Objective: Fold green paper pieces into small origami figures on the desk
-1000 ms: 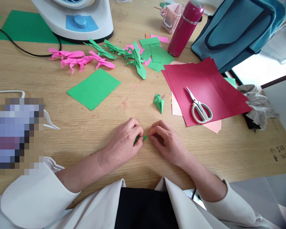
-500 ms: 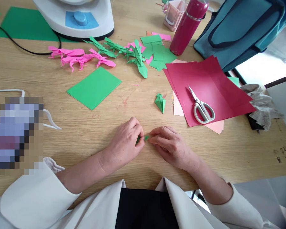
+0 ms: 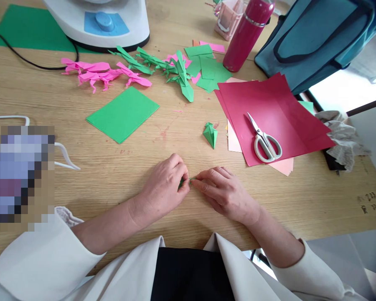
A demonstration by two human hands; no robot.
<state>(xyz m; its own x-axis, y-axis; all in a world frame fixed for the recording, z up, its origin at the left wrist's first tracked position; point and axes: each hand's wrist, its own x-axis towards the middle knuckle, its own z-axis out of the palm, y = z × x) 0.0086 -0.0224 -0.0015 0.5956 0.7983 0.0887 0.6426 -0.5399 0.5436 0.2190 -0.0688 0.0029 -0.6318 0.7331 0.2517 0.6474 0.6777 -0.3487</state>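
Note:
My left hand [image 3: 166, 186] and my right hand [image 3: 225, 192] meet at the near middle of the wooden table [image 3: 113, 175]. Both pinch a small folded piece of green paper [image 3: 185, 181], of which only a sliver shows between the fingertips. The left fingers are curled round it; the right fingers press it flat against the table. A small folded green paper shape [image 3: 210, 133] lies a little beyond the hands.
A green paper square [image 3: 123, 113] lies at the middle left. White-handled scissors [image 3: 265, 140] rest on red paper sheets [image 3: 269, 113]. Pink folded figures [image 3: 103, 75] and green folded figures [image 3: 163, 69] line the back, by a white appliance [image 3: 97, 21], a red bottle [image 3: 247, 33] and a teal bag [image 3: 316, 37].
My right hand has stretched out lower and flatter against the table, covering more of the green paper. The left hand has barely moved.

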